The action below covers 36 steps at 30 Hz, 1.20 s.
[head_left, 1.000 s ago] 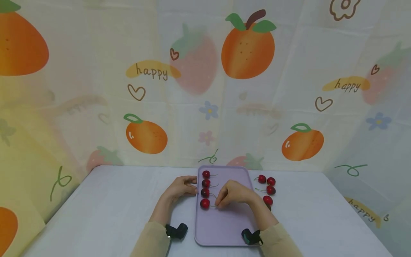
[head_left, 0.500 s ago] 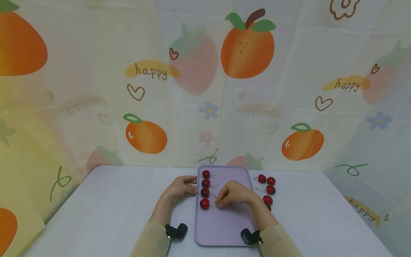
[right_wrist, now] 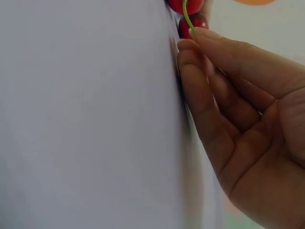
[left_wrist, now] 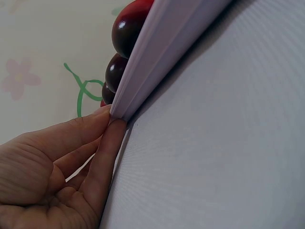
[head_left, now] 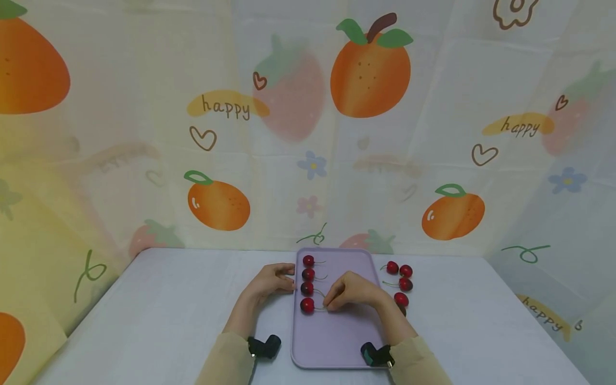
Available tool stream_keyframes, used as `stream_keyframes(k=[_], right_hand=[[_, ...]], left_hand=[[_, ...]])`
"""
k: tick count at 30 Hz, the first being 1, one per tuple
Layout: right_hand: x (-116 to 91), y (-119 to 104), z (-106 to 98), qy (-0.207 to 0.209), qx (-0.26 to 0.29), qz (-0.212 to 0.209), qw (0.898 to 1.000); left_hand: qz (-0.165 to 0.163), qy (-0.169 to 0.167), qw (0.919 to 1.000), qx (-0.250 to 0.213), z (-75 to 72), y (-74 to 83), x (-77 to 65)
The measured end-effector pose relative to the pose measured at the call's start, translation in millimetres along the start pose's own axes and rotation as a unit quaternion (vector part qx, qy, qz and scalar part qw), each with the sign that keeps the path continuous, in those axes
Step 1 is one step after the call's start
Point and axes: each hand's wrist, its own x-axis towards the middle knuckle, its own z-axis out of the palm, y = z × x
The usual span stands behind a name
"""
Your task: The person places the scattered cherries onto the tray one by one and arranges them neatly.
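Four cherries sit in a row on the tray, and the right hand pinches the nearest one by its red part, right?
Not quite: the right hand pinches that cherry by its stem, as the right wrist view shows. Four cherries do sit in a row on the tray.

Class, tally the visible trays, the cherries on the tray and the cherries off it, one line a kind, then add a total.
Lilac tray: 1
Cherries on it: 4
Other cherries in sight, right of it: 5 (one partly hidden)
Total: 10
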Motion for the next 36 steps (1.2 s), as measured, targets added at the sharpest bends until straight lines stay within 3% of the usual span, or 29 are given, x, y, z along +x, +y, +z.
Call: stream_keyframes(k=[23, 36], right_hand=[[-1.1, 5.4, 0.1, 0.002, 0.061, 0.016, 0.998], [-7.2, 5.1, -15.5, 0.052, 0.041, 0.005, 0.998]], left_hand=[[-0.005, 0.005, 1.0000, 0.000, 0.0, 0.2, 0.3], [-0.003, 0.009, 0.9999, -0.003, 0.9, -0.2, -0.5]])
